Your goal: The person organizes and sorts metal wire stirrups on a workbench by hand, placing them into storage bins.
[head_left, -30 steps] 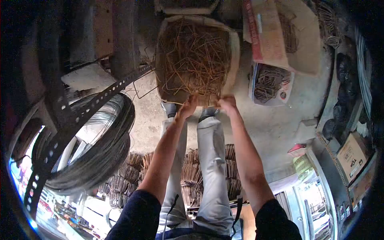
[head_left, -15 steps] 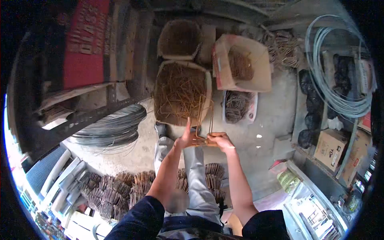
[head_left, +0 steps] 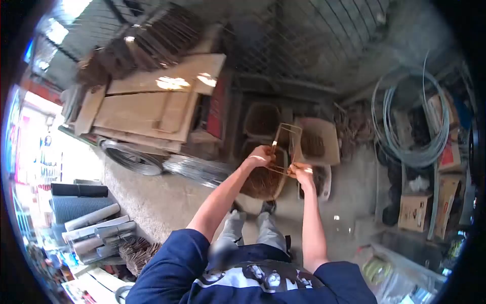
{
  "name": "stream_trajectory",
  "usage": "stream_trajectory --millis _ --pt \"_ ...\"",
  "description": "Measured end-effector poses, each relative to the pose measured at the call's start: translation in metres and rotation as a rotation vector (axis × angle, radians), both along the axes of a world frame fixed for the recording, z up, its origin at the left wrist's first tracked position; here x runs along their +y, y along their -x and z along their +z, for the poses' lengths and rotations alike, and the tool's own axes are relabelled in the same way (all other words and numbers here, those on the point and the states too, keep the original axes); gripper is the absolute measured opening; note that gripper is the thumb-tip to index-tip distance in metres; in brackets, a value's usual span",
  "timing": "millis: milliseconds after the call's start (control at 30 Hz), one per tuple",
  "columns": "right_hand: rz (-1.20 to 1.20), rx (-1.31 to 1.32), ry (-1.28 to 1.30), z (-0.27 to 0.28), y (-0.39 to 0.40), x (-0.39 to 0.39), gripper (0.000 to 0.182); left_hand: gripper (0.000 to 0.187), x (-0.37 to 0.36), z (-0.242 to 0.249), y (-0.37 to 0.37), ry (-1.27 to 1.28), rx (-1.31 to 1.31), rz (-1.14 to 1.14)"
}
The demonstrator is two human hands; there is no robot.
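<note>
Both my hands hold a thin, rust-coloured wire bent into a rectangular frame (head_left: pixel 289 126), raised over the containers on the floor. My left hand (head_left: pixel 262 156) is closed round its left side. On the lower right corner, my right hand (head_left: pixel 302 173) is closed with the fingers pinched. Below the wire is a bin (head_left: pixel 253 190) of tangled brown wire, partly hidden by my hands. A cardboard box (head_left: pixel 329 142) stands just beyond my right hand, and a smaller pale container (head_left: pixel 325 185) lies beside it.
Wire coils (head_left: pixel 195 169) lie on the left under stacked boards (head_left: pixel 142 114). Mesh rolls (head_left: pixel 91 215) lie at the lower left. A large wire coil (head_left: pixel 440 137) hangs at the right, above cardboard boxes (head_left: pixel 414 213). Another bin (head_left: pixel 262 120) stands behind the first.
The view has tilted up and shows more of the left side. My hands have risen and moved apart. My left hand, spread before, is now closed on the wire, whose rectangular outline shows more fully.
</note>
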State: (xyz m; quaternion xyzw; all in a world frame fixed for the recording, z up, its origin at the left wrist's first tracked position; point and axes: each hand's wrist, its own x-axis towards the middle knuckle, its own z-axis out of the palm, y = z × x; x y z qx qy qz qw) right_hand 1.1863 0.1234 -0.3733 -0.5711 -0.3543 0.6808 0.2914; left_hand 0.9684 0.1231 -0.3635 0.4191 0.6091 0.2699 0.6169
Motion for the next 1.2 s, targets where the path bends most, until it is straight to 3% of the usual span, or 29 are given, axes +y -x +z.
stream_trajectory --millis 33,100,267,367,567,867,900,1000,1100,1200 --pt "-0.014 0.000 -0.076 0.049 0.017 0.012 0.009 0.028 0.018 0.034 0.012 -0.381 0.392 -0.040" --pt "0.022 0.008 -0.205 0.084 0.030 0.025 0.008 0.027 0.031 0.098 0.019 -0.391 0.537 -0.031" --pt "0.052 0.020 -0.431 0.202 0.085 0.030 0.017 0.029 0.025 0.214 0.064 -0.742 0.609 0.155" --pt "0.045 0.083 -0.488 0.241 0.130 0.018 0.017 0.023 0.004 0.257 0.109 -0.869 0.675 0.194" --pt "0.125 0.112 -0.514 0.263 0.227 -0.012 0.019 0.028 -0.027 0.284 0.212 -0.879 0.760 0.165" --pt "0.144 0.140 -0.456 0.257 0.310 -0.033 0.020 0.028 -0.056 0.266 0.293 -0.859 0.813 0.173" --pt "0.138 0.136 -0.452 0.261 0.313 -0.033 0.020 0.028 -0.057 0.265 0.296 -0.809 0.667 0.199" --pt "0.131 0.586 -0.167 0.272 0.317 -0.021 0.023 0.028 -0.054 0.255 0.301 -0.663 0.233 0.310" --pt "0.213 0.524 -0.194 0.293 0.321 -0.013 0.025 0.028 -0.052 0.251 0.298 -0.585 0.092 0.366" --pt "0.211 0.396 -0.242 0.301 0.322 -0.016 0.027 0.028 -0.054 0.250 0.300 -0.593 0.126 0.328"
